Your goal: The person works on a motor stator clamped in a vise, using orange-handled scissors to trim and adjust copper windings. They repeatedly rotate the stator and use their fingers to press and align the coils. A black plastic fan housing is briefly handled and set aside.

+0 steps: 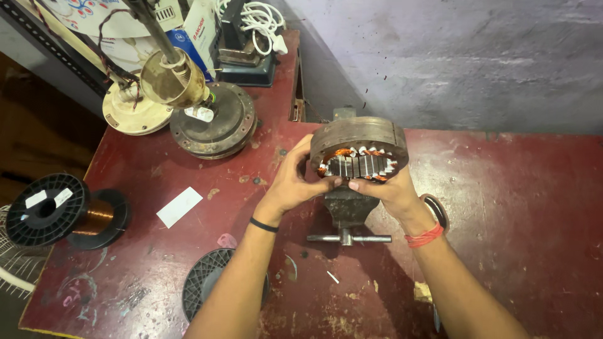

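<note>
1. Fingers of the left hand (295, 179) curl around the left side of a round motor stator (358, 149), thumb pressed against its lower rim; a black band sits on that wrist.
2. The right hand (389, 188) cups the stator from below on the right, fingers closed under its edge, with a red thread tied at the wrist.
3. Both hands hold the stator raised above the counter (515, 207), tilted so its slotted edge faces the camera, near the middle of the far edge.
4. The stator is a thick grey-brown metal disc, worn and dusty; along its edge run steel teeth with copper-coloured windings and pale insulation strips between them.
5. Just below the hands stands a small bench vise (347, 216) with a crossbar handle.
6. Near the far left corner lie a round motor housing (217, 125) and a downrod with a brass-coloured cup (173, 78).
7. At the left edge rests a black spool of copper wire (66, 210); a white paper slip (179, 206) lies beside it.
</note>
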